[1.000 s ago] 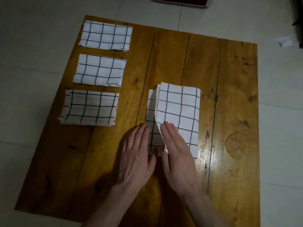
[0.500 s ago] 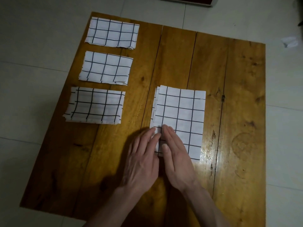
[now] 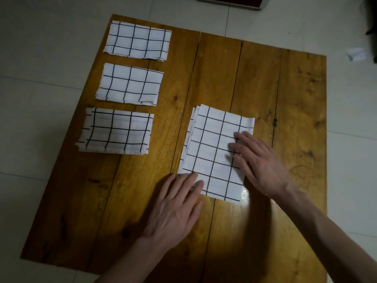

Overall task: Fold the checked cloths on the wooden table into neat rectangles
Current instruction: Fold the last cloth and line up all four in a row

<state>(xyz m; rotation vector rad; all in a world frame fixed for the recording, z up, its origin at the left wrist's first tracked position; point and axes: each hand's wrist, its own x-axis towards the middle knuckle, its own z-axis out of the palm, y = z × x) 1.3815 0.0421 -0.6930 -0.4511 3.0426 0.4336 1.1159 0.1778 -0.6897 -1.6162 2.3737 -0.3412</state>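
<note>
A white cloth with black checks (image 3: pixel 212 148) lies folded near the middle of the wooden table (image 3: pixel 255 78), its layers slightly offset along the left edge. My left hand (image 3: pixel 175 207) lies flat with its fingertips pressing the cloth's near left corner. My right hand (image 3: pixel 259 162) rests flat on the cloth's right side, fingers spread and straight. Three folded checked cloths sit in a column on the left: far (image 3: pixel 137 40), middle (image 3: pixel 129 84) and near (image 3: pixel 115 131).
The table stands on a pale tiled floor (image 3: pixel 40 48). A dark object with a white edge (image 3: pixel 230 1) lies on the floor beyond the far edge. A scrap of white paper (image 3: pixel 356 54) is on the floor at the right.
The folded-over layer has settled flat. My right hand slid from the cloth's near left corner across to its right side. My left hand stayed at the near left corner.
</note>
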